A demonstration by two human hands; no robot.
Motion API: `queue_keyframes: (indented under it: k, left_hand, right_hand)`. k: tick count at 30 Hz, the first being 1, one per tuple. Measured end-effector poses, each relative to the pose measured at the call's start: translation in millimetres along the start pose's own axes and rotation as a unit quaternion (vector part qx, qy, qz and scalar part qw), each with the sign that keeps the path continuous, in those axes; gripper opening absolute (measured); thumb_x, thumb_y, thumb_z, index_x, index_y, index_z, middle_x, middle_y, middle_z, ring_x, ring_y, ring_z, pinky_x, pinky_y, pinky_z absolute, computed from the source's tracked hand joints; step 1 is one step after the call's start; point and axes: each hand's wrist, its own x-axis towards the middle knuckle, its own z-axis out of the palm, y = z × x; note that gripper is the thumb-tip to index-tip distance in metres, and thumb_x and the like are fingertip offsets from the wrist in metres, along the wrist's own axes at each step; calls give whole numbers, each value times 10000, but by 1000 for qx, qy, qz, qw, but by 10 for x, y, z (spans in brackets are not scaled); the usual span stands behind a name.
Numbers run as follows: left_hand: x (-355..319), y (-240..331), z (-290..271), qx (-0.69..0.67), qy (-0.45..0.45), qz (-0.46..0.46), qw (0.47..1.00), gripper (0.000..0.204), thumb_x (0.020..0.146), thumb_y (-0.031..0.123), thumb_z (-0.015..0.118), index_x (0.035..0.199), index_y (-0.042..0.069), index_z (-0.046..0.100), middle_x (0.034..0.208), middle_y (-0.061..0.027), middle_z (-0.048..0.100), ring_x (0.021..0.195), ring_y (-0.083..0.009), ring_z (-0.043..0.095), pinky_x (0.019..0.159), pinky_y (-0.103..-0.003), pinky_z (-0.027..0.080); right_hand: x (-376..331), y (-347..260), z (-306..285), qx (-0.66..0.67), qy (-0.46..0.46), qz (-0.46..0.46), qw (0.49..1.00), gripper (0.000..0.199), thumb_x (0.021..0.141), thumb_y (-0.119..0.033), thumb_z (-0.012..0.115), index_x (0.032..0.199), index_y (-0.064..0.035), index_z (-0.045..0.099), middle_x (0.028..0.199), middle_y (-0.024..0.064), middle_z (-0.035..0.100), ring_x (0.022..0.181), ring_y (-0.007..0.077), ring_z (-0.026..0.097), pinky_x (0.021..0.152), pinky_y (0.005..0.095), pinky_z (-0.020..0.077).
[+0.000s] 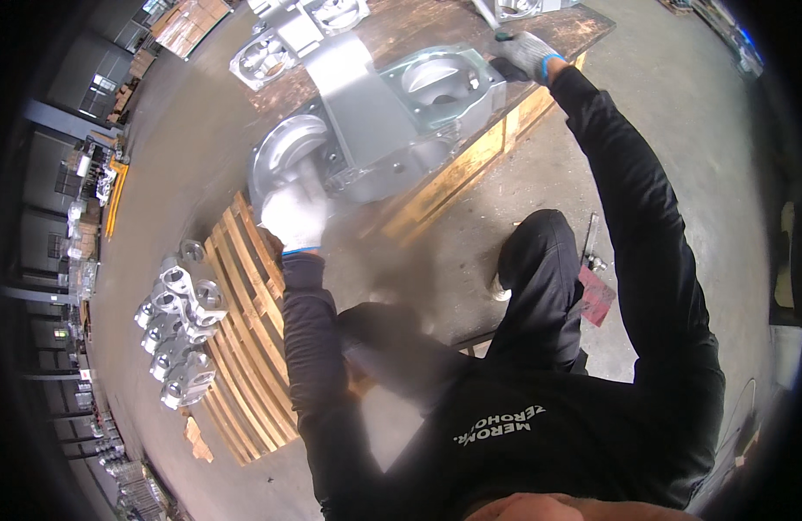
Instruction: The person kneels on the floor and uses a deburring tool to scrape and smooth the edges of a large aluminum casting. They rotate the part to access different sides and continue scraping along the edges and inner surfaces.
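A large silver metal casting (358,104) with round openings at both ends lies on a wooden-topped stand. My left hand (295,217), in a white glove, is at the rim of its near left ring; glare and blur hide how the fingers lie. My right hand (527,59), in a grey-white glove with a dark palm, is closed beside the casting's far right end. From that fist a thin hand tool with a pale shaft (484,13) points away from me; its exact kind is unclear.
Smaller silver castings (264,59) sit at the far side of the tabletop (583,30). A slatted wooden pallet (245,339) lies on the floor at left, with several metal castings (180,326) beside it. A red flat piece (597,297) lies right of my knee.
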Motion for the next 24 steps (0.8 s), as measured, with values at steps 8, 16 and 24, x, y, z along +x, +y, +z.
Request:
queue_keyframes:
  k: [8, 16, 24]
  left_hand:
    - [208, 10, -123, -44, -131, -44, 989, 640, 1073, 526, 474, 889, -16, 761, 859, -290, 715, 828, -463, 723, 800, -513, 579]
    - [146, 608, -1558, -328, 24, 98, 939, 502, 955, 146, 760, 1413, 29, 589, 1340, -194, 690, 1226, -323, 681, 1081, -426, 514]
    - [-576, 1166, -2029, -482, -117, 245, 833, 546, 933, 136, 780, 1425, 23, 572, 1360, -200, 673, 1249, -327, 665, 1087, -433, 513]
  right_hand:
    - [-936, 660, -236, 296, 35, -32, 954, 258, 950, -175, 746, 1142, -15, 679, 977, 117, 740, 872, 234, 752, 832, 338, 638]
    - [-1457, 424, -181, 280, 92, -5, 956, 562, 996, -155, 731, 1506, -14, 540, 1182, 91, 710, 976, 180, 718, 860, 310, 616]
    - [-1649, 619, 132, 243, 76, 9, 967, 484, 978, -183, 764, 1395, 14, 617, 1053, 62, 705, 863, 131, 686, 748, 286, 583]
